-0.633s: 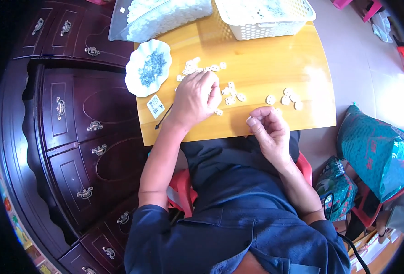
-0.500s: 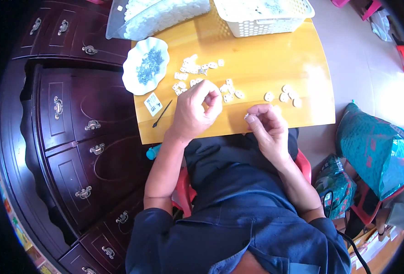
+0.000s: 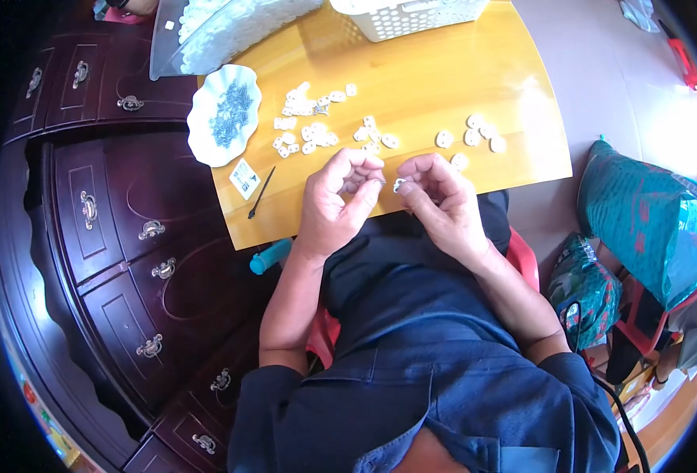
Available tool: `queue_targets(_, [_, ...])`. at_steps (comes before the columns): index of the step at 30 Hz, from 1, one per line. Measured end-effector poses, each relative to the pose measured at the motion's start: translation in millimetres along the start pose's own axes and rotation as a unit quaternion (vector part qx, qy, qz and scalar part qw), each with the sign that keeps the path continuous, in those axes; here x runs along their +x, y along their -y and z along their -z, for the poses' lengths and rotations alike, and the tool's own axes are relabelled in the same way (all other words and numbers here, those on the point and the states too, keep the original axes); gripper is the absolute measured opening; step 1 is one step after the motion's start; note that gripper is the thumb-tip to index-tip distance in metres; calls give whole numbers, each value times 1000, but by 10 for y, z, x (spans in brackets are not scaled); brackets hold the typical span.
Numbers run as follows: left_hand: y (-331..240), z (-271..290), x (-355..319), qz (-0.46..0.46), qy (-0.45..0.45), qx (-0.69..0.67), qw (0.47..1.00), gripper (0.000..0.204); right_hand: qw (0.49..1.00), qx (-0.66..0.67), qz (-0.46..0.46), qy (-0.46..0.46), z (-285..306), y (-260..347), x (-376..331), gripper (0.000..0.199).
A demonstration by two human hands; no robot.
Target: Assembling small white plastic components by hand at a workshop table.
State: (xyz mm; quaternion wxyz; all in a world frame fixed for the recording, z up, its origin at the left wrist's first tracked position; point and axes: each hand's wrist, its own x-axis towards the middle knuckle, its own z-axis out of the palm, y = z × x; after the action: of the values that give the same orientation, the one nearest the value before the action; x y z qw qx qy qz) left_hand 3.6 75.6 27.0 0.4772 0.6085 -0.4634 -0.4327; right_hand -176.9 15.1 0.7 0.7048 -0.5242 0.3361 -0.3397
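Observation:
My right hand (image 3: 445, 206) pinches a small white plastic piece (image 3: 399, 185) with dark holes between thumb and fingertips, above the table's near edge. Close beside it, my left hand (image 3: 339, 201) has thumb and forefinger pressed together; whatever is in that pinch is too small to name. Beyond the left hand lie several loose white two-holed pieces (image 3: 315, 135) in clusters. Farther right on the tabletop is a smaller group of similar pieces (image 3: 474, 136). A white scalloped dish (image 3: 199, 130) at the left holds a heap of small grey metal parts (image 3: 232, 114).
A thin dark tool (image 3: 262, 191) and a white printed label (image 3: 244, 179) lie left of my hands. At the back of the wooden table (image 3: 411, 75) stand a clear bin (image 3: 242, 35) of white pieces and a white basket (image 3: 411, 22). Dark drawers (image 3: 104, 189) flank the left; teal bags (image 3: 648, 225) sit right.
My left hand has come down from the loose pieces to meet my right hand, which moved slightly left. One more white piece now lies near the right-hand group. The view has shifted.

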Motion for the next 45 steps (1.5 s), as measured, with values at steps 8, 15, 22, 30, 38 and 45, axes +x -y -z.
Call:
queue_targets(8, [-54, -44, 3, -32, 17, 54, 998, 22, 1000, -7, -7, 2, 18, -19, 4, 14])
queue_targets(15, [-33, -67, 27, -72, -9, 51, 996, 21, 1000, -15, -1, 7, 18, -1, 3, 13])
queue_targets(22, [-80, -79, 12, -79, -9, 76, 994, 22, 1000, -18, 5, 7, 8, -3, -2, 14])
queue_targets(30, [-100, -115, 1, -91, -14, 120, 988, 22, 999, -50, 8, -3, 16, -23, -11, 13])
queue_targets(38, [-178, 20, -7, -38, 47, 103, 993, 33, 1000, 22, -2, 9, 3, -47, 1, 13])
queue_targets(45, [-95, 365, 60, -55, -116, 218, 967, 17, 999, 27, 2, -20, 63, -40, 35, 12])
